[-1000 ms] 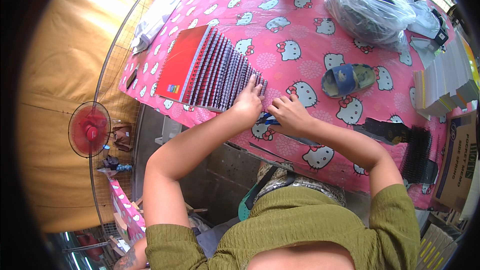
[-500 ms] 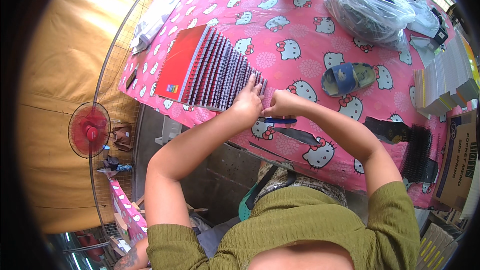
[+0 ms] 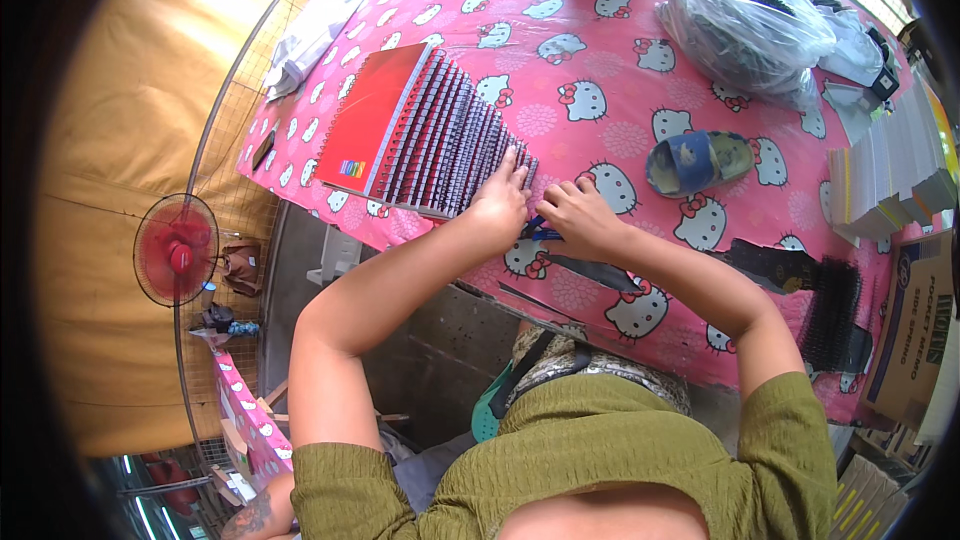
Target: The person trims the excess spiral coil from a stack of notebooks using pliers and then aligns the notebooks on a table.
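Note:
A fanned row of red spiral-bound notebooks (image 3: 420, 130) lies on the pink cartoon-cat tablecloth (image 3: 600, 90). My left hand (image 3: 500, 198) rests with fingers spread on the nearest end of the row, pressing on the black spiral bindings. My right hand (image 3: 572, 212) is right beside it, fingers curled over the same end of the row. A blue-handled tool (image 3: 540, 233) lies on the cloth just under my right hand; whether the hand grips anything is hidden.
A blue sandal (image 3: 698, 160) lies to the right. A clear plastic bag (image 3: 745, 15) sits at the back right, stacks of white pads (image 3: 890, 175) and a cardboard box (image 3: 920, 330) at the right edge. Black spiral coils (image 3: 830, 310) lie near my right elbow. A red fan (image 3: 175, 250) stands below left.
My right hand moved left, off the blue-handled tool, to join my left hand at the end of the notebook row. The left hand stayed on the bindings.

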The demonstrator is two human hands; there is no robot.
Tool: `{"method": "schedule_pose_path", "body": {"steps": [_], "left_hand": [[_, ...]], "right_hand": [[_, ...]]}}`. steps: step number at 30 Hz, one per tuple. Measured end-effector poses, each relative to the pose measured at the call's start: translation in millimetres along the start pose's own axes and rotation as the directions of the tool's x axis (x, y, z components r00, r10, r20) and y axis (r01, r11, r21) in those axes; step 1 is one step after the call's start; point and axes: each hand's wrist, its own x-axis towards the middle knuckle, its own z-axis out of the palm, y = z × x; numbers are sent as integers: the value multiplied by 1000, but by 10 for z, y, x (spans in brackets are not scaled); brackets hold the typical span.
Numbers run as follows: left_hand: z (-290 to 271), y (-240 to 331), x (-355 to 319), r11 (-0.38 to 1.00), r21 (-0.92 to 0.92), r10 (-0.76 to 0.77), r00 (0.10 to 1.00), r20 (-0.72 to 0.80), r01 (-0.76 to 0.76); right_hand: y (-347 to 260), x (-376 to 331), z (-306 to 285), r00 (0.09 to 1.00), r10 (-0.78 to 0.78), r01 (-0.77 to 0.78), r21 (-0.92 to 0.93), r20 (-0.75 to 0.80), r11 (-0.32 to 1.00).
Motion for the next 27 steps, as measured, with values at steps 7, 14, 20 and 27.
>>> {"method": "schedule_pose_path", "body": {"steps": [7,14,20,27], "left_hand": [[-7,-4,-7,999,-28,-22,1000,-7,21],[-161,254,-416,983,-34,-185,965,-184,182],[432,711,-1037,432,-892,-302,911,-279,-130],[1491,1057,-158,-540,-290,-722,258,642,-791]], "right_hand": [[20,385,-278,824,240,-456,351,512,818],[-54,318,-249,843,286,-376,118,456,919],[95,-346,-405,924,367,-339,-213,108,917],[341,418,-202,902,398,-246,557,-168,793]]}}
